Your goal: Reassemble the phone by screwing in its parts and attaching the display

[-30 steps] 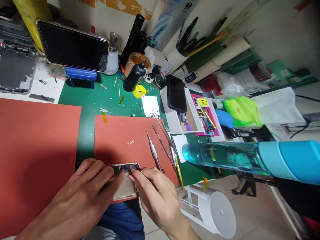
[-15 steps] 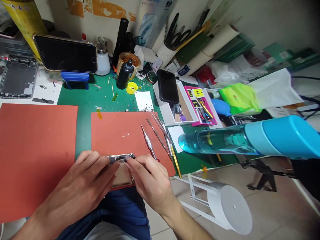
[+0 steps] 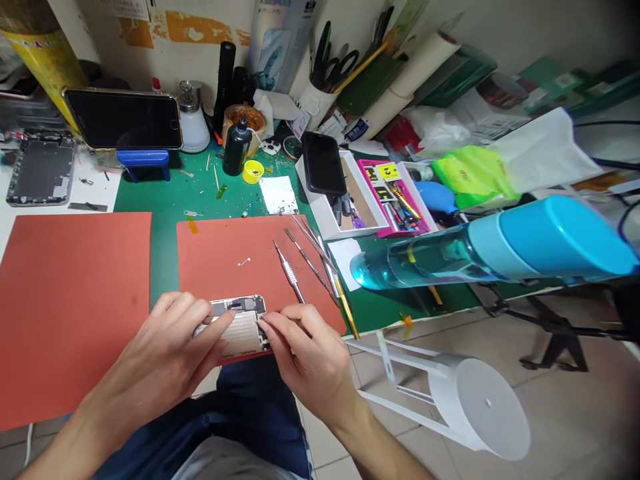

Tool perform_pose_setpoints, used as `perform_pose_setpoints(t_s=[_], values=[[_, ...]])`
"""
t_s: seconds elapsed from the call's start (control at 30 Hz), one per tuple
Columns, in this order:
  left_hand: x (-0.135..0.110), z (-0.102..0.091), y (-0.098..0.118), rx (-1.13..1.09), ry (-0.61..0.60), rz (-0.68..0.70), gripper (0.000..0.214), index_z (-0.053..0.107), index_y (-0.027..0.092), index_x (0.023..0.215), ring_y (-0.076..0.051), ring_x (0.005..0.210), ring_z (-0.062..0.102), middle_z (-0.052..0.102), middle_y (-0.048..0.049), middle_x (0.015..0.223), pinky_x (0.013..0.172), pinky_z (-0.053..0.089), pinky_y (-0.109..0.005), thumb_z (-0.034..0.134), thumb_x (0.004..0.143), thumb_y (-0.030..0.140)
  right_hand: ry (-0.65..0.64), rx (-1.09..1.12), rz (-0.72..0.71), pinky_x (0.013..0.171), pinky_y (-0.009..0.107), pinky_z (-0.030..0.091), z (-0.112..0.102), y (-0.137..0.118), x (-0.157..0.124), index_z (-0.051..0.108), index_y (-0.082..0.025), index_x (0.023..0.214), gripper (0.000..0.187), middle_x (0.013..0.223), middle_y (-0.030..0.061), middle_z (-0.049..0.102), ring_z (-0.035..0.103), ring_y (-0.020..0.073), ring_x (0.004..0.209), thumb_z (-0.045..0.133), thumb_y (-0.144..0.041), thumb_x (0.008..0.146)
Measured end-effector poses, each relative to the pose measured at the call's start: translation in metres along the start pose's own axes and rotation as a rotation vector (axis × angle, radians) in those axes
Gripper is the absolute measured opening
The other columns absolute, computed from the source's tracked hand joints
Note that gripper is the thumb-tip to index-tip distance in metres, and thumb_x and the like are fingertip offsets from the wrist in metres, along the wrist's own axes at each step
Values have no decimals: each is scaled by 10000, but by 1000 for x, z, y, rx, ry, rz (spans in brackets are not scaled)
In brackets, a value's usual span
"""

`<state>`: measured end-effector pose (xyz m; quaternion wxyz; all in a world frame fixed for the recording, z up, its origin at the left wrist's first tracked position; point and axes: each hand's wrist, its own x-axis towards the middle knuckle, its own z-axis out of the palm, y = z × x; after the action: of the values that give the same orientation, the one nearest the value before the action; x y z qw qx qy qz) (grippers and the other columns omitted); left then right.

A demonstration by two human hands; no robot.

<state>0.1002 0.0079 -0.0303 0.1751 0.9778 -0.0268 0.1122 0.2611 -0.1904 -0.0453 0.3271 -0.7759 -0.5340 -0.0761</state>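
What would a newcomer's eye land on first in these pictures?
The left hand and right hand at bottom centre hold an opened smartphone on an orange-red mat. At right, a blue-capped clear cylinder juts into view. At upper left, a dark-screened phone stands on a blue stand.

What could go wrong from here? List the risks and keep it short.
The opened smartphone, held by the left hand, sits at the front edge of the orange mat, so it could slip off toward the person's lap. The right hand works right at its exposed internals, and a slip might damage a small part. The loose metal bit on the mat could be brushed away and lost.
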Motion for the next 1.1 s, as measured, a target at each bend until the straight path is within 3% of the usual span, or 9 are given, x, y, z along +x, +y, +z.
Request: perform_pose_setpoints(t_s=[0.13,0.27,0.53,0.73,0.83,0.93,1.1], values=[[-1,3,0,41,-15,-21,345,588,184,1448,-239,906,457,588,-64,1016,832,364,-418,541,1109,223,26,-22,9,680,283,548,1,-6,6,767,-182,1030,141,878,47,686,658,146,720,634,-143,1061],[-1,4,1,106,3,-8,306,618,174,1401,-239,906,457,608,-78,1031,842,378,-424,522,1119,247,17,12,-3,732,316,592,-2,2,25,769,-159,1095,170,922,72,690,691,173,786,603,-127,1071],[-2,0,1,75,44,30,269,647,141,1349,-235,923,470,596,-85,1039,867,400,-423,555,1098,168,-304,35,-23,829,346,571,7,35,91,758,-154,1174,216,1095,92,686,698,197,939,563,-112,1093],[-4,-1,2,5,108,13,250,649,118,1322,-221,913,500,606,-75,1013,861,415,-413,573,1084,120,-497,-98,-115,792,330,490,13,40,113,766,-139,1099,210,1079,89,647,628,205,953,575,-58,1064],[-5,-1,2,-19,129,-1,236,655,119,1306,-216,903,507,613,-70,993,847,417,-401,580,1083,111,-536,-101,-154,796,336,483,12,44,116,755,-130,1091,237,1072,93,643,610,221,986,557,-7,1044],[-5,-2,2,-20,151,-2,220,659,116,1290,-211,892,511,623,-65,979,839,417,-397,577,1086,103,-472,-60,-194,832,358,494,6,42,108,728,-132,1060,212,1050,99,642,592,233,984,532,-54,1081],[-5,-1,2,-20,193,-7,175,685,118,1231,-204,856,512,621,-49,930,816,419,-392,585,1088,107,-327,110,-184,813,344,513,-7,13,60,660,-159,1059,194,1011,90,660,604,220,936,495,-62,1097]])
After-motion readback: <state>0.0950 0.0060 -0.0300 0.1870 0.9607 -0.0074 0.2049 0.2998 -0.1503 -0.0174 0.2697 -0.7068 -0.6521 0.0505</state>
